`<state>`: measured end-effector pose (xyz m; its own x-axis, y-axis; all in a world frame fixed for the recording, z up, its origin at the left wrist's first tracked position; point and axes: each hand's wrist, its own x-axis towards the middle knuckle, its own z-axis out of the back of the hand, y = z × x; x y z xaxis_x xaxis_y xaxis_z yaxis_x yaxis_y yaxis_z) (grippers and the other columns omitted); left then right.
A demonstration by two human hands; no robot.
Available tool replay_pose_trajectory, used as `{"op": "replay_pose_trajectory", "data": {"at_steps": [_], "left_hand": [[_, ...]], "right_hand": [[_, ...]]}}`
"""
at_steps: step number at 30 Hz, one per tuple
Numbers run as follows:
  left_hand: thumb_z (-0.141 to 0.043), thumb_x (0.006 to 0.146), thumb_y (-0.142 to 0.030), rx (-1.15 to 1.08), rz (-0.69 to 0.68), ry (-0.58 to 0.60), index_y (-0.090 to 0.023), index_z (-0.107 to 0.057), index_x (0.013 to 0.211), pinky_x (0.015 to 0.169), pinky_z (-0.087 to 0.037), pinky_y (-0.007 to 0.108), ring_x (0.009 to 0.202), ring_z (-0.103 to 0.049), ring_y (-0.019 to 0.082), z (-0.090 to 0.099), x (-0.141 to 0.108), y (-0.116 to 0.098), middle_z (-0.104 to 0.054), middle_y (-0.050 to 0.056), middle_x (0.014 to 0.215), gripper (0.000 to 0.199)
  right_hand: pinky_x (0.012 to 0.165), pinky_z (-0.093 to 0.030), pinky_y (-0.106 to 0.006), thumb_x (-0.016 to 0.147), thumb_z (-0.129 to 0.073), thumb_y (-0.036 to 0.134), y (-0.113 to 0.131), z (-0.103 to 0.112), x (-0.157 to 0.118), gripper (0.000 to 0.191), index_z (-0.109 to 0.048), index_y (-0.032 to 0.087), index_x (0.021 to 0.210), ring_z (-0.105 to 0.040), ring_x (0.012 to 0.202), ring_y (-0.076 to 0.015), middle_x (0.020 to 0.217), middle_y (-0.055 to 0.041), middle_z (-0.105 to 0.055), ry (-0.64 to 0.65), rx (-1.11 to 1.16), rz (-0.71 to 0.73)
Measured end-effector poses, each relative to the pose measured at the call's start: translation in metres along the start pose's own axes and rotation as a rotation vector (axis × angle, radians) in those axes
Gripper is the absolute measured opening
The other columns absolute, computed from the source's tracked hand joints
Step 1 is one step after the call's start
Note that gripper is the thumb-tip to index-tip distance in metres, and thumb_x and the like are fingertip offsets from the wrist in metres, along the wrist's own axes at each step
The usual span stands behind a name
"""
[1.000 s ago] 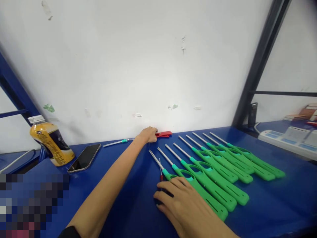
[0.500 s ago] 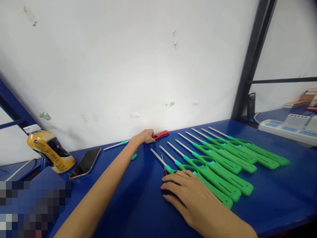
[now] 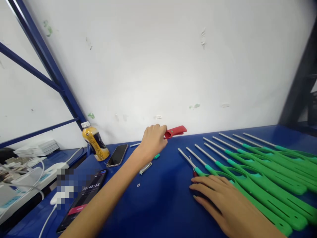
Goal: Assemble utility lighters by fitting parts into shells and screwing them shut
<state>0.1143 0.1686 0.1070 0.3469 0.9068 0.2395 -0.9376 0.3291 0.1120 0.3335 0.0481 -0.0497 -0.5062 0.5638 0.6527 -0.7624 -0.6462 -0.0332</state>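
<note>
The red handle [image 3: 177,131] sits by the wall [image 3: 173,72] at the back of the table [image 3: 158,205], and the left hand [image 3: 154,143] pinches its near end — whether it is lifted, I can't tell. Its long axis runs rightward from those fingers, roughly along the wall. From the right hand [image 3: 220,198] it lies ahead and to the left, well apart, so the left is clearly nearer. The right rests palm down, fingers bent and slightly parted, beside the green lighters [image 3: 294,219] — a thin screwdriver [image 3: 194,173] pokes out ahead (its grip under the fingers can't be made out).
</note>
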Motion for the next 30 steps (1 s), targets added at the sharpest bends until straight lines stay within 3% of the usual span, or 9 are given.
{"op": "replay_pose_trajectory", "data": {"at_steps": [3,4,7,10,13,18,22,26,30], "left_hand": [[-0.072,0.101,-0.030,-0.064,-0.042,-0.032,-0.020,-0.070,0.126,0.097,-0.060,0.047,0.108,-0.072,0.024,0.007,-0.069,0.004,-0.073,0.006,0.120,0.027],[-0.074,0.096,-0.024,-0.093,-0.054,-0.035,-0.026,-0.073,0.123,0.096,-0.061,0.043,0.106,-0.072,0.023,0.003,-0.092,0.007,-0.075,0.004,0.116,0.027],[-0.074,0.086,-0.017,-0.153,-0.054,-0.072,-0.033,-0.074,0.128,0.097,-0.063,0.044,0.109,-0.074,0.027,-0.022,-0.152,0.019,-0.076,0.005,0.124,0.045],[-0.072,0.084,-0.019,-0.194,-0.067,-0.105,-0.034,-0.075,0.127,0.091,-0.065,0.042,0.103,-0.077,0.028,-0.056,-0.189,0.031,-0.078,0.005,0.122,0.046],[-0.071,0.086,-0.021,-0.273,-0.123,-0.120,-0.039,-0.071,0.134,0.096,-0.064,0.040,0.104,-0.077,0.026,-0.080,-0.205,0.034,-0.078,0.002,0.121,0.051],[-0.074,0.090,-0.022,-0.436,-0.133,-0.075,-0.046,-0.062,0.143,0.106,-0.062,0.043,0.115,-0.075,0.025,-0.091,-0.211,0.027,-0.077,-0.002,0.129,0.059],[-0.076,0.093,-0.026,-0.545,-0.070,-0.073,-0.052,-0.048,0.155,0.117,-0.055,0.049,0.131,-0.070,0.025,-0.097,-0.217,0.029,-0.072,-0.005,0.143,0.073],[-0.079,0.092,-0.028,-0.640,0.046,-0.030,-0.052,-0.044,0.159,0.112,-0.059,0.046,0.127,-0.072,0.026,-0.106,-0.224,0.034,-0.073,-0.003,0.142,0.079],[-0.079,0.091,-0.029,-0.689,0.111,-0.009,-0.052,-0.039,0.163,0.111,-0.059,0.049,0.130,-0.071,0.028,-0.108,-0.225,0.034,-0.071,-0.001,0.145,0.085]], "right_hand": [[0.089,-0.060,-0.047,0.108,-0.049,0.023,0.002,0.002,0.004,0.028,-0.073,0.029,0.118,-0.081,0.105,-0.0261,0.122,0.0017,-0.083,-0.036,-0.056,0.053],[0.088,-0.060,-0.047,0.108,-0.049,0.023,0.003,0.003,0.005,0.027,-0.073,0.029,0.118,-0.081,0.103,-0.0259,0.121,0.0018,-0.083,-0.035,-0.069,0.065],[0.085,-0.060,-0.045,0.107,-0.049,0.019,0.004,0.003,0.010,0.028,-0.073,0.026,0.118,-0.081,0.097,-0.0244,0.117,0.0009,-0.084,0.019,-0.086,0.074],[0.089,-0.057,-0.046,0.106,-0.044,0.013,0.005,0.007,0.012,0.035,-0.072,0.027,0.122,-0.080,0.097,-0.0244,0.121,0.0001,-0.083,0.004,-0.102,0.049],[0.099,-0.053,-0.049,0.107,-0.045,0.015,0.010,0.017,0.014,0.037,-0.068,0.028,0.132,-0.078,0.109,-0.0255,0.132,0.0010,-0.080,-0.082,-0.115,0.052],[0.102,-0.056,-0.044,0.112,-0.051,0.050,0.031,0.024,0.026,0.042,-0.062,0.025,0.144,-0.075,0.122,-0.0251,0.140,-0.0015,-0.077,-0.034,-0.033,0.126],[0.104,-0.058,-0.035,0.116,-0.044,0.043,0.042,0.014,0.033,0.034,-0.064,0.029,0.140,-0.079,0.111,-0.0174,0.127,0.0039,-0.082,0.041,0.134,0.132],[0.097,-0.062,-0.033,0.114,-0.050,0.041,0.038,0.014,0.030,0.028,-0.065,0.034,0.137,-0.078,0.109,-0.0174,0.125,0.0037,-0.081,0.179,0.235,0.083],[0.096,-0.063,-0.034,0.114,-0.048,0.037,0.021,0.025,0.027,0.029,-0.065,0.037,0.138,-0.077,0.112,-0.0190,0.129,0.0027,-0.079,0.148,0.194,0.001]]}}
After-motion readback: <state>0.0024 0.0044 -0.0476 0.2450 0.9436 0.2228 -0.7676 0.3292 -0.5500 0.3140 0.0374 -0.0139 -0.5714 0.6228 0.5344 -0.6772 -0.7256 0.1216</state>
